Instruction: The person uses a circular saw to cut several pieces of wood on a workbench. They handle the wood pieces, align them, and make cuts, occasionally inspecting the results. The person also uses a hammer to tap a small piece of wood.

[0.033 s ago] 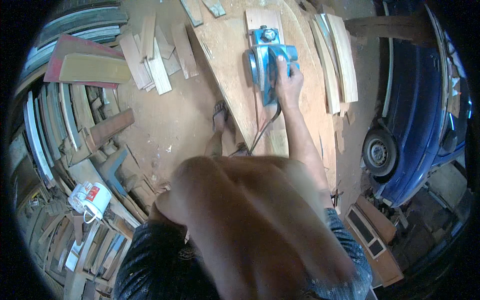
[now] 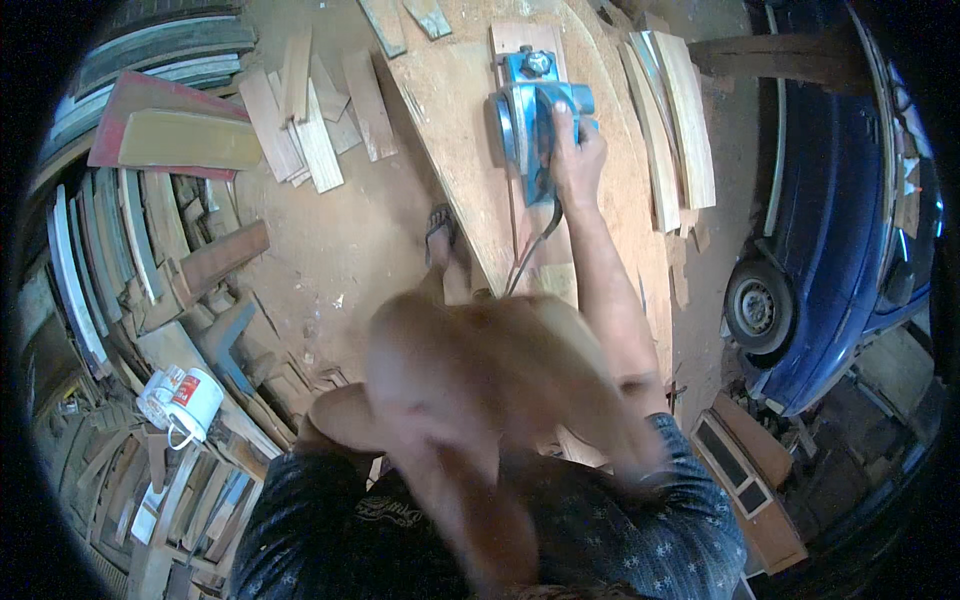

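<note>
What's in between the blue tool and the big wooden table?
A flat wooden board lies between the blue planer and the table, as the head view shows.

Illumination is moderate and diffuse, brightest on the wooden worktop [image 2: 460,100] and dim around the blue vehicle [image 2: 825,260], whose window shows thin bluish glare streaks. A soft shadow follows the worktop's left edge. My right hand [image 2: 578,165] and the electric planer [image 2: 528,120] render fairly sharp; a part of my body close to the lens [image 2: 440,370] is heavily blurred. Fisheye distortion bends the stacked boards [image 2: 75,270] at left; the corners fall to black.
</note>
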